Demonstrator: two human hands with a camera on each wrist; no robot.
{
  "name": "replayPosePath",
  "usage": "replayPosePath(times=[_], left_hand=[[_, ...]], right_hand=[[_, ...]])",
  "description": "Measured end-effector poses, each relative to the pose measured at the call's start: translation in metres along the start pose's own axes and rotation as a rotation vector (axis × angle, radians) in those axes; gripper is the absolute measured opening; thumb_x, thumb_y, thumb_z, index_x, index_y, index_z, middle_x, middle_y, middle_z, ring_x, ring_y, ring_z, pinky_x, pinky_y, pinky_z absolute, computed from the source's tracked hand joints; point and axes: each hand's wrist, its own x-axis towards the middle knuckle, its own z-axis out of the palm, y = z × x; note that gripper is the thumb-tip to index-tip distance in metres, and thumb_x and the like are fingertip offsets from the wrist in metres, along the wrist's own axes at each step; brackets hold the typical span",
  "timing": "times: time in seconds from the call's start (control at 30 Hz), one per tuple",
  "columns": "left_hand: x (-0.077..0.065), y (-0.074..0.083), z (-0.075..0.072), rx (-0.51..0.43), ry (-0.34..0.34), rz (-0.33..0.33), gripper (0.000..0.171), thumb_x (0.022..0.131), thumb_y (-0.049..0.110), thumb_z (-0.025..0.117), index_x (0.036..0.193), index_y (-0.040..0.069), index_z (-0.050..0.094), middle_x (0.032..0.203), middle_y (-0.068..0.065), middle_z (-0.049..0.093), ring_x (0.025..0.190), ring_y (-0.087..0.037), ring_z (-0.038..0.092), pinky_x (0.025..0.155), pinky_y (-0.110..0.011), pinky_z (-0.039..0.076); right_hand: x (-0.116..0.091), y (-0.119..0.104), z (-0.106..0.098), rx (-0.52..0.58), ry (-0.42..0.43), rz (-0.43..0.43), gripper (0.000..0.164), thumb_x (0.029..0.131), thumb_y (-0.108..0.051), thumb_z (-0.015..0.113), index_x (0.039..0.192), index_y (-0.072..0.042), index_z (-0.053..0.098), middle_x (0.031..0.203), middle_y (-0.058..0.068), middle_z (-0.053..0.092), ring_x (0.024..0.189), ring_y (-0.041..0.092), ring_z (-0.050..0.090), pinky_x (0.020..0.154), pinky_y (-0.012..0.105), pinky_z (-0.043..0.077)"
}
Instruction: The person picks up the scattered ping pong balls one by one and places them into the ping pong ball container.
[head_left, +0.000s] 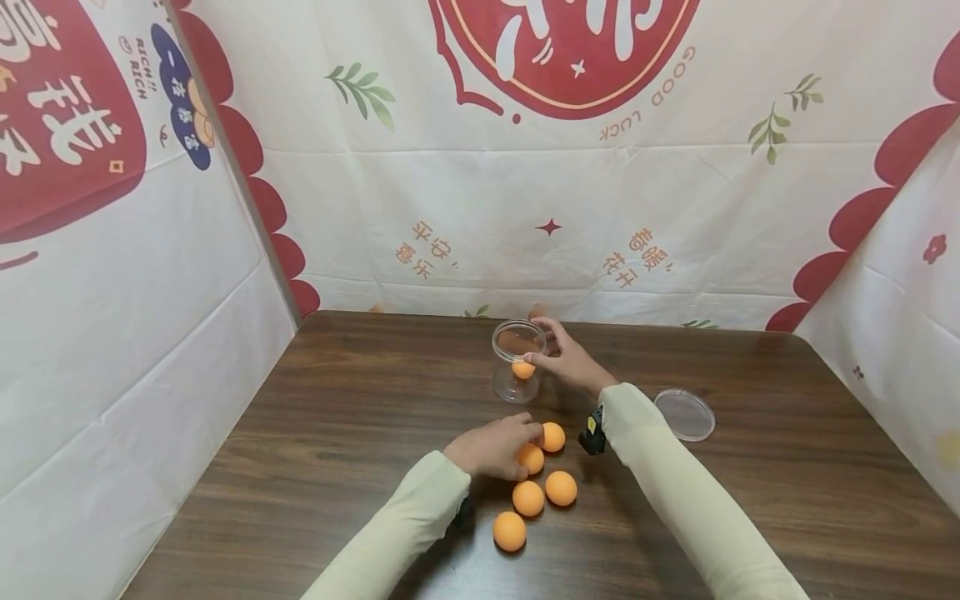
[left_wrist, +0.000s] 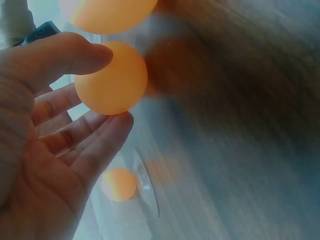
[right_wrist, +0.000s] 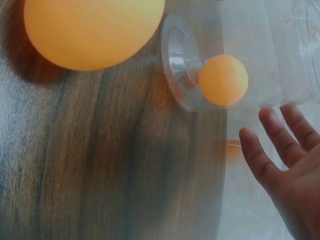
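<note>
My left hand (head_left: 491, 446) pinches an orange ping-pong ball (left_wrist: 112, 80) between thumb and fingertips, low over the table. Several more orange balls (head_left: 528, 498) lie close around that hand, one just beyond its fingertips. A clear plastic jar (head_left: 507, 390) stands upright and uncovered farther back, with one orange ball (right_wrist: 223, 80) low inside it. At the jar's right side, my right hand (head_left: 573, 362) holds it near the rim, thumb in front and fingers behind. In the right wrist view two fingertips meet the jar's wall; the thumb is hidden there.
A round clear lid (head_left: 686, 415) lies flat on the brown wooden table (head_left: 337, 417), right of the right forearm. Behind the table hangs a printed white cloth (head_left: 487, 192), and similar cloth closes off both sides.
</note>
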Motion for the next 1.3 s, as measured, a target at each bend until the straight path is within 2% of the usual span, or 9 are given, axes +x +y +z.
replayPosePath(times=[0.23, 0.5, 0.73, 0.9, 1.13, 1.3], left_hand=[[0.0, 0.0, -0.003, 0.024, 0.014, -0.003, 0.035, 0.075, 0.02, 0.07, 0.106, 0.017, 0.055, 0.092, 0.006, 0.044, 0.069, -0.006, 0.045, 0.057, -0.017, 0.038], [-0.003, -0.001, -0.015, 0.054, 0.034, -0.014, 0.036, 0.075, 0.019, 0.07, 0.108, 0.017, 0.055, 0.094, 0.005, 0.045, 0.07, -0.007, 0.046, 0.059, -0.018, 0.039], [-0.005, -0.003, -0.026, 0.077, 0.028, -0.017, 0.032, 0.075, 0.019, 0.07, 0.104, 0.018, 0.055, 0.096, 0.005, 0.045, 0.072, -0.007, 0.046, 0.061, -0.018, 0.039], [-0.004, -0.008, -0.031, 0.078, 0.038, -0.022, 0.032, 0.075, 0.018, 0.07, 0.103, 0.019, 0.055, 0.097, 0.003, 0.046, 0.073, -0.008, 0.047, 0.06, -0.019, 0.039], [-0.002, -0.013, -0.041, 0.077, 0.055, -0.017, 0.034, 0.074, 0.015, 0.069, 0.105, 0.016, 0.054, 0.099, 0.003, 0.046, 0.072, -0.008, 0.047, 0.06, -0.019, 0.04], [-0.001, -0.015, -0.051, 0.065, 0.069, -0.017, 0.034, 0.074, 0.014, 0.069, 0.105, 0.014, 0.054, 0.103, 0.003, 0.047, 0.074, -0.008, 0.048, 0.061, -0.019, 0.04]], right_hand=[[0.001, 0.0, 0.0, 0.001, 0.003, 0.0, 0.066, 0.085, -0.032, 0.06, 0.137, -0.018, 0.024, 0.123, 0.017, 0.042, 0.104, 0.027, 0.047, 0.082, 0.042, 0.043], [0.001, -0.001, 0.0, 0.0, 0.001, -0.023, 0.065, 0.085, -0.031, 0.06, 0.137, -0.017, 0.024, 0.123, 0.019, 0.042, 0.104, 0.029, 0.048, 0.083, 0.044, 0.042], [-0.013, -0.034, -0.003, 0.008, -0.023, 0.007, 0.062, 0.087, -0.02, 0.058, 0.137, -0.008, 0.023, 0.125, 0.027, 0.04, 0.104, 0.033, 0.046, 0.082, 0.043, 0.043], [-0.011, -0.028, -0.004, 0.019, -0.031, 0.008, 0.064, 0.087, -0.021, 0.059, 0.138, -0.009, 0.023, 0.124, 0.027, 0.039, 0.101, 0.032, 0.046, 0.078, 0.039, 0.044], [0.0, -0.003, -0.002, 0.029, -0.023, -0.005, 0.067, 0.085, -0.03, 0.06, 0.138, -0.015, 0.022, 0.124, 0.022, 0.039, 0.102, 0.03, 0.046, 0.078, 0.039, 0.044], [0.001, 0.001, -0.001, 0.015, -0.007, -0.013, 0.066, 0.085, -0.032, 0.06, 0.138, -0.017, 0.023, 0.124, 0.018, 0.04, 0.103, 0.029, 0.046, 0.079, 0.04, 0.044]])
